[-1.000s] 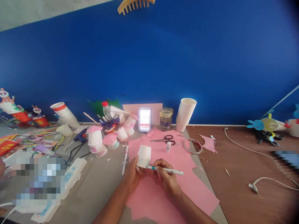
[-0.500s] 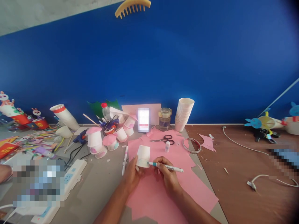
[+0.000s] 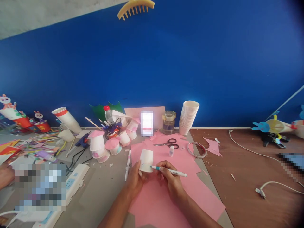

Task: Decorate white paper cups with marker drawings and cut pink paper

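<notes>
My left hand (image 3: 135,181) grips a white paper cup (image 3: 146,160) from below, with the cup's wide end down and faint marks on its side. My right hand (image 3: 169,179) pinches a white acrylic marker (image 3: 172,172) with a teal tip. That tip rests against the lower right side of the cup. Both hands are over a large sheet of pink paper (image 3: 152,202). A white marker (image 3: 127,165) lies on the grey table to the left of my left hand.
Scissors (image 3: 169,144), a small glue bottle (image 3: 171,151) and a tape roll (image 3: 197,149) lie on the pink paper's far part. Behind stand stacked paper cups (image 3: 188,117), a glass jar (image 3: 168,123) and pink-topped cups (image 3: 97,142). A co-worker's hand (image 3: 6,175) shows at far left.
The marker tip has risen from the cup's bottom edge onto its side. The co-worker's hand has come further into view at the left.
</notes>
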A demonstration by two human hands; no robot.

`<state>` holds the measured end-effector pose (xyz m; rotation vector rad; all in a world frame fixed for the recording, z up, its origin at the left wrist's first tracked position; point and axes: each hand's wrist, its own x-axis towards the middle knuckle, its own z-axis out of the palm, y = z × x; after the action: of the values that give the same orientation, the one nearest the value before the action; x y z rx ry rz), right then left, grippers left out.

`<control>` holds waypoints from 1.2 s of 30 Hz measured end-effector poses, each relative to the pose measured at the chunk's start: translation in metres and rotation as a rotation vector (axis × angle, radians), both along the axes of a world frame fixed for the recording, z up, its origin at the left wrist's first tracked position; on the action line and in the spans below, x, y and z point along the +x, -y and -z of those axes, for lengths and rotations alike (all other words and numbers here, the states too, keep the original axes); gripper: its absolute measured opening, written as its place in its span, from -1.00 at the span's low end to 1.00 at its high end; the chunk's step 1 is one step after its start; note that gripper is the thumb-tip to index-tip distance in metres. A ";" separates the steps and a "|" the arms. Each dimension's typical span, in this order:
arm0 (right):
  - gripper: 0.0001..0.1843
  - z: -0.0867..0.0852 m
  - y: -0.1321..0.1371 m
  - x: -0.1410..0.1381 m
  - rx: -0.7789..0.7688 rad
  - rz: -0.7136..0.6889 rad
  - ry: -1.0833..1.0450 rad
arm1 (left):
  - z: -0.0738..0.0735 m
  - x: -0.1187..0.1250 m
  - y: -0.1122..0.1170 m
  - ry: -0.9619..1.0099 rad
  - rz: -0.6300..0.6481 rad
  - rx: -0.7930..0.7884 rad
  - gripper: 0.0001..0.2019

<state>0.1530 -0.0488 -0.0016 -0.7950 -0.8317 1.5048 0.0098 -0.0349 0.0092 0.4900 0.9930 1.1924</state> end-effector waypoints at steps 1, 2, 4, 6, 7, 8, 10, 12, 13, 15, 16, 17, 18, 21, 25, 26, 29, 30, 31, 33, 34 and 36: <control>-0.81 0.000 0.000 0.000 0.000 0.008 0.000 | 0.000 0.000 0.000 0.000 0.001 0.002 -0.55; -0.81 0.001 0.000 0.000 0.000 0.002 0.003 | 0.000 0.000 0.000 0.002 -0.001 0.001 -0.55; -0.82 0.002 0.000 0.000 0.001 -0.030 0.010 | 0.000 0.000 0.000 0.003 -0.009 -0.005 -0.54; -0.82 0.002 0.001 0.000 0.003 -0.042 0.015 | -0.001 0.000 0.001 0.004 -0.023 -0.006 -0.54; -0.83 0.002 0.000 0.001 0.002 -0.029 0.014 | -0.001 0.000 0.001 0.003 -0.027 -0.003 -0.55; -0.83 0.001 0.000 0.001 0.000 -0.011 0.012 | -0.001 0.000 0.001 0.001 -0.031 -0.001 -0.56; -0.82 0.000 0.000 0.001 -0.002 0.009 0.008 | -0.001 0.000 0.001 -0.001 -0.028 0.004 -0.57; -0.82 -0.001 0.000 0.001 -0.002 -0.018 0.007 | 0.000 0.000 0.001 -0.001 -0.016 0.009 -0.57; -0.82 -0.001 0.000 0.001 -0.002 -0.039 0.008 | 0.001 0.000 0.001 -0.003 -0.014 0.012 -0.57; -0.83 -0.002 0.000 0.001 -0.008 -0.050 0.005 | 0.003 0.000 0.000 -0.010 -0.015 0.026 -0.56; -0.83 -0.002 0.000 0.001 -0.013 -0.038 0.000 | 0.003 0.001 0.000 -0.014 -0.017 0.034 -0.55; -0.83 -0.003 0.000 0.001 -0.018 -0.023 -0.007 | 0.002 0.001 0.001 -0.017 -0.020 0.041 -0.55; -0.83 -0.003 0.000 0.001 -0.020 -0.011 -0.013 | 0.002 0.001 0.001 -0.018 -0.019 0.045 -0.55; -0.83 -0.003 0.000 0.000 -0.017 -0.048 -0.010 | -0.002 0.001 0.001 -0.008 0.008 0.036 -0.57; -0.82 -0.004 0.000 0.000 -0.016 -0.050 -0.001 | -0.001 0.001 0.000 -0.003 -0.010 0.033 -0.56; -0.82 -0.004 0.000 0.000 -0.019 -0.025 -0.004 | 0.000 0.001 0.000 -0.004 -0.023 0.035 -0.55; -0.83 -0.005 0.001 0.000 -0.029 -0.014 -0.003 | 0.002 0.001 0.000 -0.004 -0.024 0.028 -0.54; -0.83 -0.004 0.002 0.000 -0.029 -0.035 0.001 | 0.002 0.001 0.000 -0.003 -0.016 0.025 -0.55; -0.83 -0.004 0.002 -0.001 -0.028 -0.054 0.006 | 0.002 0.001 0.000 -0.006 -0.012 0.023 -0.56; -0.82 -0.003 0.002 -0.001 -0.028 -0.057 0.018 | 0.001 0.001 0.000 -0.012 -0.015 0.028 -0.56; -0.81 -0.003 0.001 0.000 -0.024 -0.039 0.021 | 0.001 0.001 0.000 -0.014 -0.019 0.035 -0.55; -0.81 -0.003 0.001 0.000 -0.014 -0.005 0.022 | 0.002 0.001 0.000 -0.007 -0.019 0.035 -0.55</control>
<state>0.1532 -0.0495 0.0017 -0.8212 -0.8407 1.5096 0.0105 -0.0352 0.0076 0.5134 0.9858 1.2275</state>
